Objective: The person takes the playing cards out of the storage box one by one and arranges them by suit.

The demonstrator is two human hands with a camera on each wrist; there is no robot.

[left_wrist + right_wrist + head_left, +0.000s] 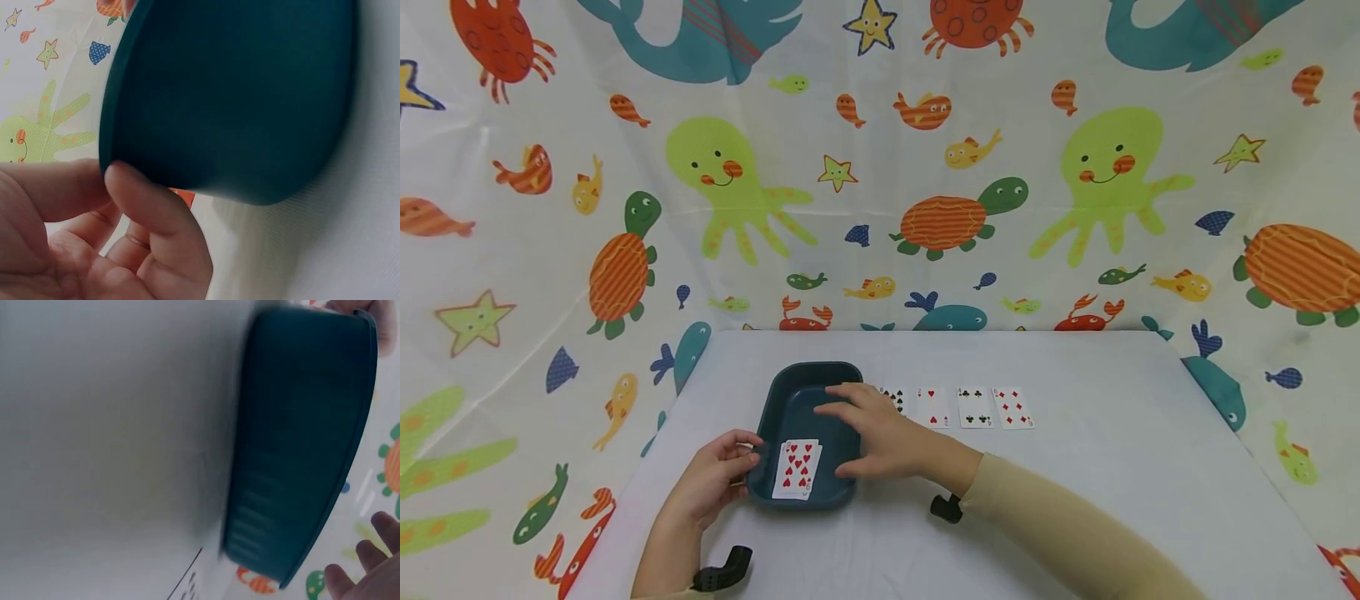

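Note:
A dark teal tray [808,502] stands on the white table, and a few overlapping playing cards [797,469] lie in its near end, a hearts card on top. My left hand [718,471] pinches the left rim; thumb and finger meet at that edge in the left wrist view, where the tray's outer wall [237,106] fills much of the picture. Over the tray's right side, my right hand [883,433] spreads its fingers and holds nothing. Those fingers [369,556] appear apart from the tray [300,437] in the right wrist view.
Right of the tray lies a row of face-up cards: a spades card [896,398] partly covered by my right hand, a hearts card [933,408], a clubs card [975,407] and a diamonds card [1013,408]. A sea-animal curtain [880,183] hangs behind the table [1075,500].

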